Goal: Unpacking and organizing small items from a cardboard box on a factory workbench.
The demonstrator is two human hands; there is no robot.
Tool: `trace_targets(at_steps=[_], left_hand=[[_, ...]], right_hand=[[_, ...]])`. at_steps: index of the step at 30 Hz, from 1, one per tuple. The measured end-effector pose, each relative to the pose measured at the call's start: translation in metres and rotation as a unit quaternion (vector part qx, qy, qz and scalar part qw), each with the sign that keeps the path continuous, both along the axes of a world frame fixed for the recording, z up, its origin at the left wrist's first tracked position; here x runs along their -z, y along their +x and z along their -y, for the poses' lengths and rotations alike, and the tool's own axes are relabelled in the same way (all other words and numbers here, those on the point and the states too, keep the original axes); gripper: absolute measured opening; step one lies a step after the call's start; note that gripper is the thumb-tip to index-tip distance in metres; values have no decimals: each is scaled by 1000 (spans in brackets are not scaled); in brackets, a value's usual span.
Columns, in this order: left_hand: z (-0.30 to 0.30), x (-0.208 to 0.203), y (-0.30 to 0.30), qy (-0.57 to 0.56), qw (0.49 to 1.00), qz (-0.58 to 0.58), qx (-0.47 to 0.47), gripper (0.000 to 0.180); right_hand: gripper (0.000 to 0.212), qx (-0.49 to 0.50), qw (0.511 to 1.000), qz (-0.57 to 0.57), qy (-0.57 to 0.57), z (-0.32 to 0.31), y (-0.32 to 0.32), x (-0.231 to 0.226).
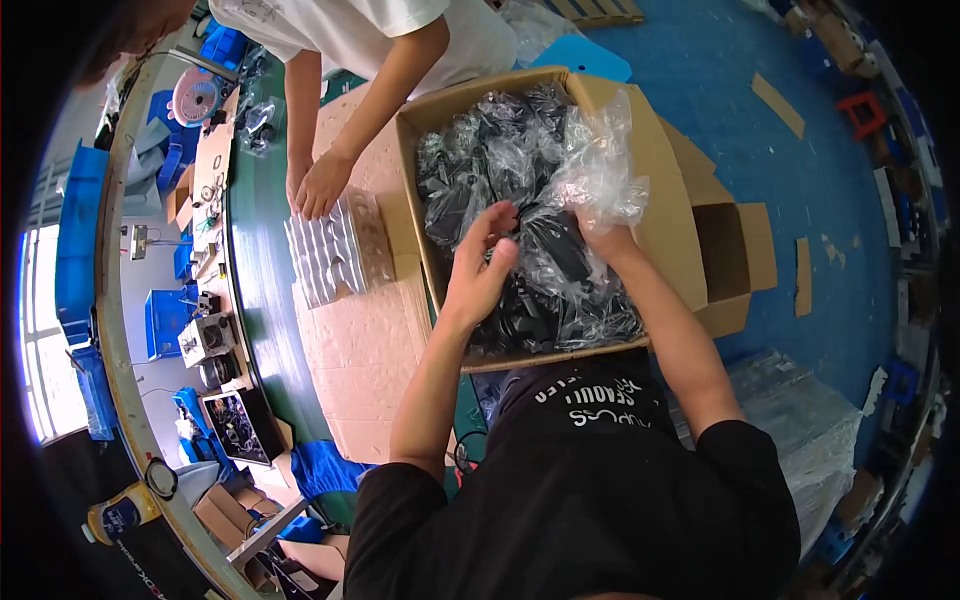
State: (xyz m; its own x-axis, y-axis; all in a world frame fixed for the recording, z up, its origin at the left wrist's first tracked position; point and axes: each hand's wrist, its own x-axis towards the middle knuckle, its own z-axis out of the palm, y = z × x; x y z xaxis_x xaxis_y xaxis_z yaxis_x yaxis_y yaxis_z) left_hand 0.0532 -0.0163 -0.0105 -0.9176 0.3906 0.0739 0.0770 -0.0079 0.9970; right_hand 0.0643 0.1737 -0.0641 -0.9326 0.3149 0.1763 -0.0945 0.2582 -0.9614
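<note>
In front of me a large cardboard box (408,165) stands with its flaps folded outward, filled with black parts (458,205) wrapped in clear plastic. My left hand (478,268) is over the left side of the box, fingers apart and nothing in them. On the right, my right hand (607,242) grips a clear plastic bag (598,165) that bulges up above it. Its fingertips are partly hidden by the crinkled film. Between my hands lies a bagged black part (562,245); whether it belongs to the gripped bag I cannot tell.
Across the green table (270,290) a person in a white shirt (360,40) has both hands on a silvery wrapped pack (335,245). Flat cardboard (355,375) lies beneath it. A smaller carton (735,250) sits right of the box. A pink fan (195,97) is at far left.
</note>
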Motion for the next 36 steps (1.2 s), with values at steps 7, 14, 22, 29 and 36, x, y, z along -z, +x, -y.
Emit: trace_targets(at_steps=[7, 14, 22, 29, 36], left_hand=[[9, -6, -13, -185, 981, 36, 46, 37], [0, 19, -14, -22, 996, -49, -75, 33], [-40, 36, -1, -86, 979, -172, -65, 58], [-58, 57, 1, 89, 971, -202, -96, 65], [-80, 60, 16, -45, 958, -218, -181, 57]], right_hand=[[29, -84, 994, 49, -55, 8, -2, -43], [22, -175, 944, 69, -271, 6, -8, -62], [15, -33, 990, -86, -102, 15, -14, -27], [10, 56, 732, -19, -679, 19, -15, -14], [8, -67, 434, -100, -893, -14, -26, 32]])
